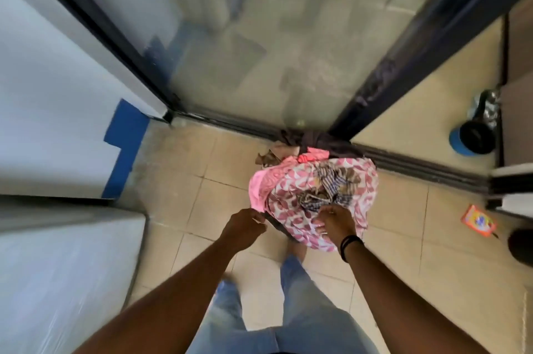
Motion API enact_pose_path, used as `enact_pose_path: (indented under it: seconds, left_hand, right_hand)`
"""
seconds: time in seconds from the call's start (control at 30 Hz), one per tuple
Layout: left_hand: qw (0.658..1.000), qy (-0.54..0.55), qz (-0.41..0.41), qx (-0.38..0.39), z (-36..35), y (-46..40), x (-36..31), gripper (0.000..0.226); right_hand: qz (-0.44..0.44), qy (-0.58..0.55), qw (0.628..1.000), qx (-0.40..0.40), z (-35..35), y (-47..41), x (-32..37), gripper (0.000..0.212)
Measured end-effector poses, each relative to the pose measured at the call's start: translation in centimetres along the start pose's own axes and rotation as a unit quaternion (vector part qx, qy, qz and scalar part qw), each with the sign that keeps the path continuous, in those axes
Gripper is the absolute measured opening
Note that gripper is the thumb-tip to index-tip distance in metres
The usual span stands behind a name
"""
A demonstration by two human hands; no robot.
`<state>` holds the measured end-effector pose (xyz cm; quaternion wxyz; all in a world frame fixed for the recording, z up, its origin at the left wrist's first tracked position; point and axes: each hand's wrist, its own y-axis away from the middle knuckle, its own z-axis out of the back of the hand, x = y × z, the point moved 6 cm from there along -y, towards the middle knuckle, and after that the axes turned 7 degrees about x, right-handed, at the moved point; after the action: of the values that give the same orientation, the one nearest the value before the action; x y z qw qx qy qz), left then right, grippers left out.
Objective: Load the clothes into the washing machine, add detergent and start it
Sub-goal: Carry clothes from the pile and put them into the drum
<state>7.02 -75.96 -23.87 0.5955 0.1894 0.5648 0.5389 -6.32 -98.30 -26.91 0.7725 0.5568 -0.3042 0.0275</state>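
Head view: both hands hold a basket of clothes (317,195) above the tiled floor (202,180) by the glass door (288,36). The left hand (245,226) pinches its dark rim; the right hand (336,224) curls into the pink cloth (better on the rim). Keep it level and watch trailing cloth. No washer shows; a detergent sachet (478,220) lies right.

A heaped bundle of clothes (314,192), pink-and-white patterned fabric outermost with brown striped and dark garments showing on top, is at the sliding door threshold above the tiled floor. An orange detergent sachet (478,220) lies flat on the tiles, well apart to its right.
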Motion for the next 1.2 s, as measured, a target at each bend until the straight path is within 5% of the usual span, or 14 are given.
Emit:
enact_pose_path:
  seconds: [0.17,0.27,0.47,0.57,0.67,0.9,1.2]
  left_hand:
    - [0.996,-0.076,-0.008,0.052,-6.8,-6.6,-4.5,0.023]
    - [0.990,-0.119,-0.022,0.071,-9.8,-11.1,-6.1,0.020]
    - [0.972,-0.216,-0.044,0.086,-13.4,-19.7,-8.0,0.028]
    - [0.972,-0.218,-0.035,0.084,-13.9,-22.7,-8.6,0.047]
    - [0.968,-0.230,-0.045,0.085,-14.4,-24.1,-8.7,0.055]
    - [0.942,-0.296,-0.155,0.041,-13.1,-18.4,-11.8,0.023]
    - [0.949,-0.256,-0.175,-0.061,-4.6,-5.8,-14.6,0.024]
  right_hand:
    - [-0.052,0.018,0.998,0.005,3.8,-9.3,-7.6,0.021]
    - [-0.039,0.059,0.997,0.005,3.4,-11.3,-6.3,0.012]
    - [0.014,0.169,0.985,-0.013,3.1,-16.7,-4.0,0.051]
    - [0.017,0.298,0.954,0.016,2.8,-19.2,-4.4,0.056]
    - [0.018,0.419,0.908,0.005,2.7,-20.0,-5.0,0.032]
    - [0.267,0.386,0.875,-0.118,1.5,-11.6,0.6,0.024]
    - [0.481,0.260,0.824,-0.147,3.3,3.8,10.1,0.019]
